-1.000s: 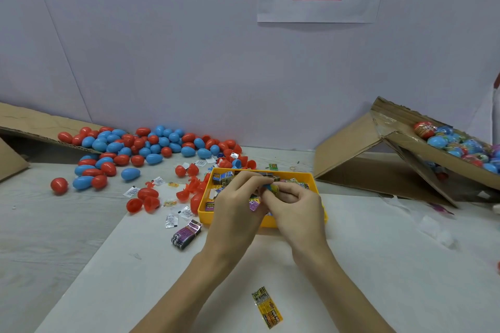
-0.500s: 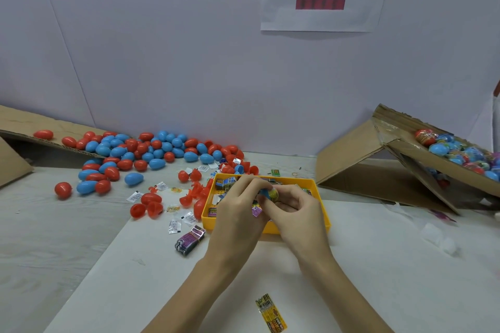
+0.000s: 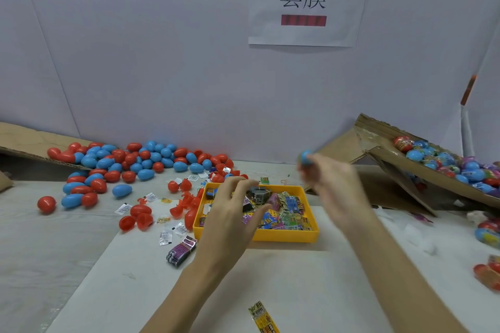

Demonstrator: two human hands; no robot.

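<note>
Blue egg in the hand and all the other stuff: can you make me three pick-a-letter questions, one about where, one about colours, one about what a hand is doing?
1. Where is the blue egg that the right hand holds?
A. Lying on the table
B. Held up off the table, near the cardboard box
C. Stuck on the wall

2. What colours are the loose eggs in the pile on the left?
A. Red and blue
B. Green and yellow
C. All white

3. What is the left hand doing?
A. Gripping a red egg
B. Reaching over the yellow tray, fingers loosely curved
C. Lying flat on the table

Answers: B, the fingers pinch the egg in the air beside the box's flap. A, only red and blue shells lie in that heap. B, its fingers hang above the printed sleeves in the tray.
</note>
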